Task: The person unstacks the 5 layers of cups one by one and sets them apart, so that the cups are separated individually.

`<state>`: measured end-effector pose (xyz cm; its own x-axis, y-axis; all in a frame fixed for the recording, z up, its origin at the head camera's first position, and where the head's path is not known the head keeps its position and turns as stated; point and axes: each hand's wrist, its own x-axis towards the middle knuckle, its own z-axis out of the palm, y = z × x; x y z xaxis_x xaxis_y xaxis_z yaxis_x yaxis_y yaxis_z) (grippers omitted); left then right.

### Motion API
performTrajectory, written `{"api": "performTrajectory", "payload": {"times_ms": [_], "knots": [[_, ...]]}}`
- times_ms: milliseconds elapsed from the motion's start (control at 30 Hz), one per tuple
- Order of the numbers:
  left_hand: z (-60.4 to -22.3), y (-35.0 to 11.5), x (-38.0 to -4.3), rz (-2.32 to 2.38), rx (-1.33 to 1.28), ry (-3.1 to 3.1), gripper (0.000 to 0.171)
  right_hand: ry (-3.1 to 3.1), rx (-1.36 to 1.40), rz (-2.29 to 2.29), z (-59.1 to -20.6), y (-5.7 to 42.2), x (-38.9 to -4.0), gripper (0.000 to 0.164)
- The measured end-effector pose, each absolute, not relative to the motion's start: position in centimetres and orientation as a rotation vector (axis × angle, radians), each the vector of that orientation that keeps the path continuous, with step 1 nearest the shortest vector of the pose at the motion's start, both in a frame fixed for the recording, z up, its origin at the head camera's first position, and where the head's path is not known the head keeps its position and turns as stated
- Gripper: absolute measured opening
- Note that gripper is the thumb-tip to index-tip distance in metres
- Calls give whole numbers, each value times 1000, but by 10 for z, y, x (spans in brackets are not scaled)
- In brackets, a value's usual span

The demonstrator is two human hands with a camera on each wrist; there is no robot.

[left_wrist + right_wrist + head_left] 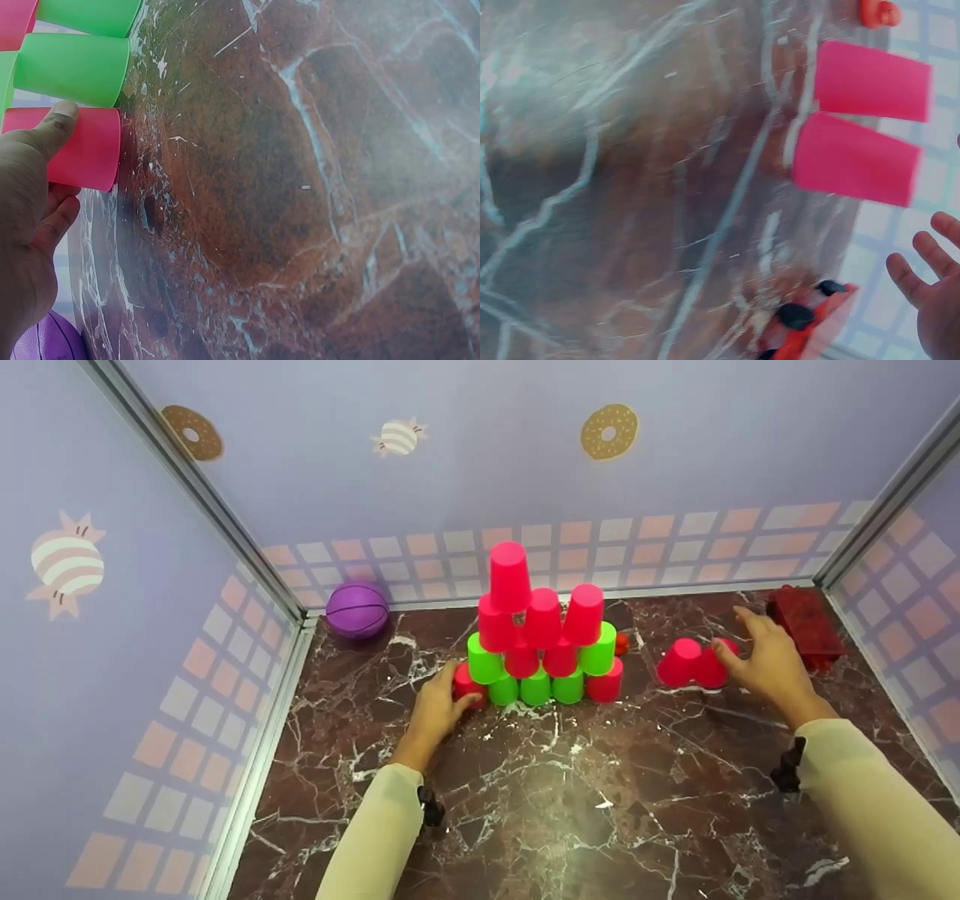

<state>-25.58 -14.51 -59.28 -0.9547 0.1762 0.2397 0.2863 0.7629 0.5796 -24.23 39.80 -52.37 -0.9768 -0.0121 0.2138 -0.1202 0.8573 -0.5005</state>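
Note:
Upside-down pink and green plastic cups form a stepped pyramid. A single pink cup [509, 577] tops it, standing over the left part of a row of three pink cups. At the lower left end, my left hand [436, 705] holds a pink cup [86, 148], thumb on its near side and fingers around the far side. Two more pink cups, a left one [679, 663] and a right one [859, 159], stand side by side to the pyramid's right. My right hand [769, 664] hovers beside them, fingers spread and holding nothing; it partly covers the right cup in the head view.
A purple ball [358, 610] lies in the back left corner. At the back right sits a red toy vehicle [807, 626] with black wheels. Something small and orange [622, 643] shows behind the pyramid. Patterned walls [480, 472] enclose the dark marbled surface [555, 802] on three sides.

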Motion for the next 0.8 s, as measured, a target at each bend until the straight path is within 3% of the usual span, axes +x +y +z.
{"api": "performTrajectory", "payload": {"times_ms": [800], "knots": [[-593,-144,-255,-964,-375,-2756,62,-2678,456,806,-430,287,-269,75]]}}
